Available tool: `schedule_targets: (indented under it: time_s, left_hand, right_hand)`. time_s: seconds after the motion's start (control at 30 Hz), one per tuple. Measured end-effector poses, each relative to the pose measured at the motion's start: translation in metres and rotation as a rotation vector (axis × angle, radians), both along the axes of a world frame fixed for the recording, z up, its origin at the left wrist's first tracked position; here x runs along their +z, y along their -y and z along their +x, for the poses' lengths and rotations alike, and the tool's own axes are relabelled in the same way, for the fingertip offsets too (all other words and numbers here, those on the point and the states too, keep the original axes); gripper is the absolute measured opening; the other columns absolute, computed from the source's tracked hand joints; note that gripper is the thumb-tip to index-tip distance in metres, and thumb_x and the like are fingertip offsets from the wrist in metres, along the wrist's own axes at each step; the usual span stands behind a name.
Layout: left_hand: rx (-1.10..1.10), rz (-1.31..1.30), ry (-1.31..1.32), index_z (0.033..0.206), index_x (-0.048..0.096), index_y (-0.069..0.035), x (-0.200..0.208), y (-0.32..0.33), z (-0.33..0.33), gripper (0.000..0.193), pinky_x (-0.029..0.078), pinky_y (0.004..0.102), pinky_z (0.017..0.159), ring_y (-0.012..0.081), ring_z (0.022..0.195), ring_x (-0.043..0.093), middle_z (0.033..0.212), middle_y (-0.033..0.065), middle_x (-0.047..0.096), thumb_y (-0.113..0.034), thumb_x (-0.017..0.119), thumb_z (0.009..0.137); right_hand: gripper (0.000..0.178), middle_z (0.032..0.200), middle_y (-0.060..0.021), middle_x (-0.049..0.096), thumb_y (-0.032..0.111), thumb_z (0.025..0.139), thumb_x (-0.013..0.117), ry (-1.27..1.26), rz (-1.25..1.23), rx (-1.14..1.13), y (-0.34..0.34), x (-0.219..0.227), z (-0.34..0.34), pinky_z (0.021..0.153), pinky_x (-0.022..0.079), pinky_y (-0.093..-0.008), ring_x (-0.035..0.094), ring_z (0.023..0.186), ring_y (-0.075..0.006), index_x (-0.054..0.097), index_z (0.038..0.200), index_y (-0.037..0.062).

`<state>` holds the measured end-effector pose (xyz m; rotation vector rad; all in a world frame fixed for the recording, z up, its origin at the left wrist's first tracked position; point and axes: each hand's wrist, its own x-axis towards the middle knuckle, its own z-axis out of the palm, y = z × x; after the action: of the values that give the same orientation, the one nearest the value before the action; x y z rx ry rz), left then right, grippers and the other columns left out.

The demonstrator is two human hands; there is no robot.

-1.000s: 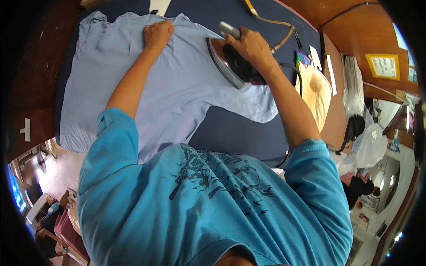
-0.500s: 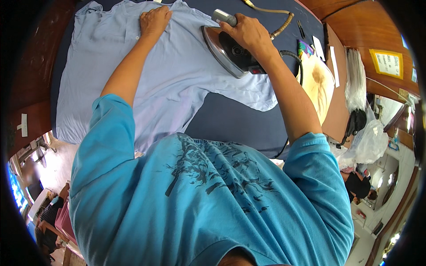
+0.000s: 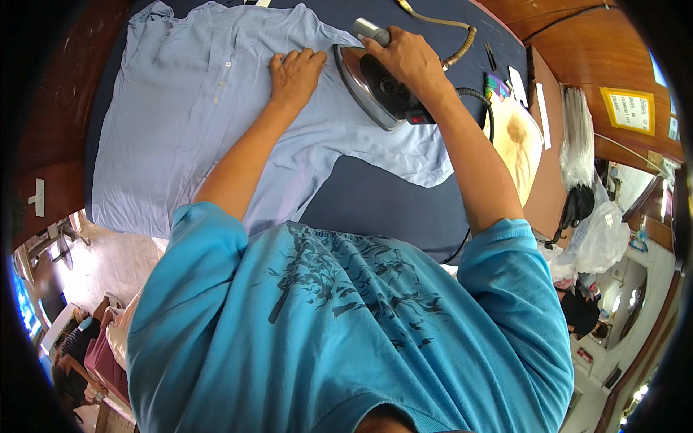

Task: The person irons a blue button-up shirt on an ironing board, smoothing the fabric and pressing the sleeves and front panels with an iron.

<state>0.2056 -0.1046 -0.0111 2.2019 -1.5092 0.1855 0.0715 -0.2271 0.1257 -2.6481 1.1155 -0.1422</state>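
A light blue button-front shirt (image 3: pixel 180 130) lies spread over a dark blue padded board (image 3: pixel 382 198), one sleeve stretched out to the right. My right hand (image 3: pixel 411 61) is wrapped round the grey handle of a clothes iron (image 3: pixel 375 90). The iron's soleplate rests on the sleeve near the shoulder, its cord running off to the right. My left hand (image 3: pixel 297 76) lies palm down on the shirt just left of the iron, fingers a little apart and slightly bent. White buttons (image 3: pixel 228 65) show along the shirt front.
A scorched cream cloth (image 3: pixel 520 137) lies right of the iron. Black tweezers or snips (image 3: pixel 490 55) and a tan coiled hose (image 3: pixel 462 49) are farther back. Clear plastic bags (image 3: pixel 577 137) hang at the board's right side. Other people (image 3: pixel 581 314) are visible low at both edges.
My left hand has moved right and nearer to me across the shirt, closer to the iron. The iron, still in my right hand, has barely shifted.
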Motion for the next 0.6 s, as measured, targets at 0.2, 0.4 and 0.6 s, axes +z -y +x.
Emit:
schedule_targets:
  time_s: [0.2,0.4,0.6]
  left_hand:
    - [-0.001,-0.014,-0.097,0.09,0.058,-0.017,0.001,-0.003,0.003,0.009,0.031,0.0448,0.091,0.0185,0.09,0.055,0.087,-0.0019,0.058,-0.023,0.052,0.088]
    - [-0.01,-0.081,-0.144,0.095,0.057,-0.015,0.001,-0.002,0.004,0.011,0.031,0.043,0.091,0.0188,0.09,0.056,0.09,-0.001,0.061,-0.022,0.053,0.087]
    - [0.015,-0.085,-0.204,0.1,0.054,-0.015,-0.003,-0.006,0.006,0.016,0.031,0.0426,0.091,0.0184,0.093,0.057,0.097,-0.0003,0.064,-0.019,0.055,0.084]
  right_hand:
    - [0.056,0.086,-0.0199,0.066,0.055,0.08,0.052,0.028,-0.012,-0.057,0.021,-0.006,0.005,0.077,0.05,-0.0413,0.063,0.085,-0.0363,0.064,0.096,0.002]
    - [0.058,0.087,-0.0207,0.065,0.056,0.078,0.053,0.059,-0.032,0.002,0.029,-0.013,0.001,0.079,0.048,-0.0426,0.062,0.088,-0.0369,0.062,0.097,0.0012]
    - [0.055,0.083,-0.0258,0.062,0.05,0.08,0.058,-0.061,0.12,0.089,-0.021,0.006,-0.042,0.072,0.047,-0.0428,0.06,0.082,-0.0423,0.059,0.096,-0.0023]
